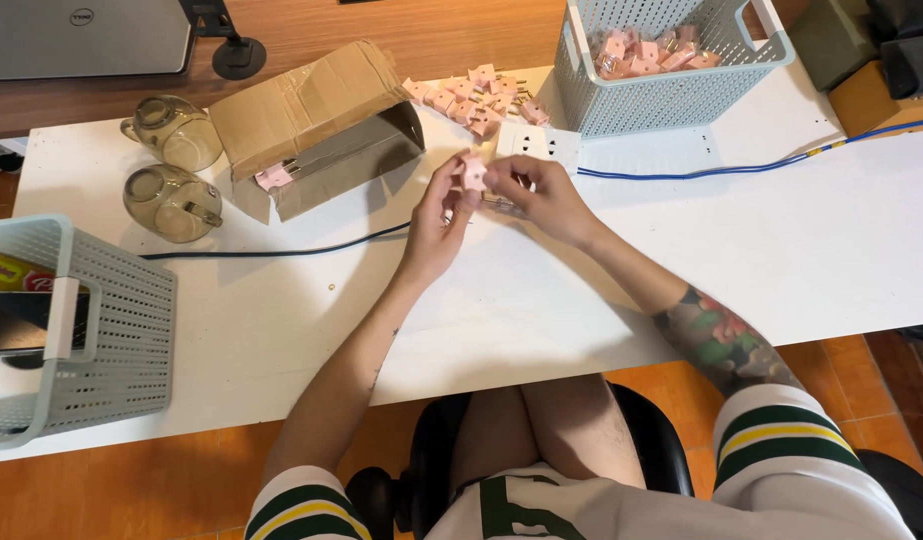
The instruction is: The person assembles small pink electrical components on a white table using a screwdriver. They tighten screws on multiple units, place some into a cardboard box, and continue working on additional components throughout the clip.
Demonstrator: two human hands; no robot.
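Note:
Both hands meet over the white table (681,260), just in front of a white power strip (539,143). My left hand (436,225) and my right hand (536,195) together pinch one small pink plug adapter (473,174) between their fingertips. A loose pile of the same pink adapters (476,97) lies just beyond the strip. More pink adapters (646,52), in clear wrapping, fill the pale blue perforated basket (671,95) at the back right.
An open cardboard box (311,120) lies on its side at the back left with a pink adapter at its mouth. Two glass mugs (173,165) lie beside it. A second pale blue basket (91,330) stands at the left edge. A black cable (281,250) and a blue cable (701,172) cross the table.

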